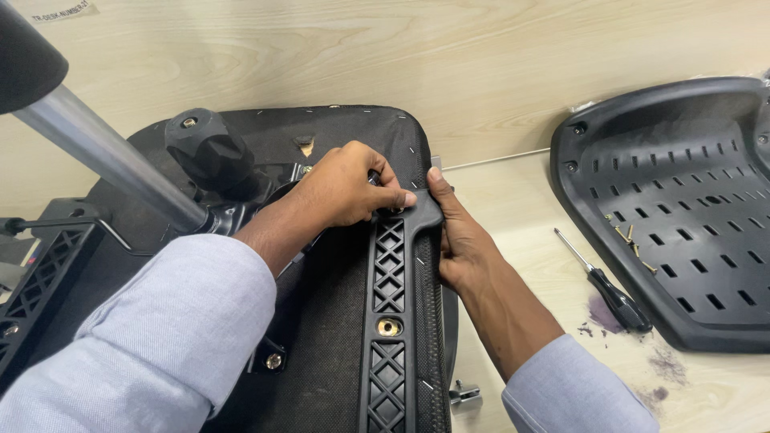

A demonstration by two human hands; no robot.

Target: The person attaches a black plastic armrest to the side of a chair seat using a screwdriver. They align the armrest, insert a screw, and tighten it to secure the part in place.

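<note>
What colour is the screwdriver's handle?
The screwdriver has a black handle with a silver shaft, seen best in the head view.

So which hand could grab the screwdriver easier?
Probably the right hand. It rests on the right edge of the black armrest bracket, the side where the screwdriver lies on the table. The left hand sits farther away, atop the bracket's end.
</note>
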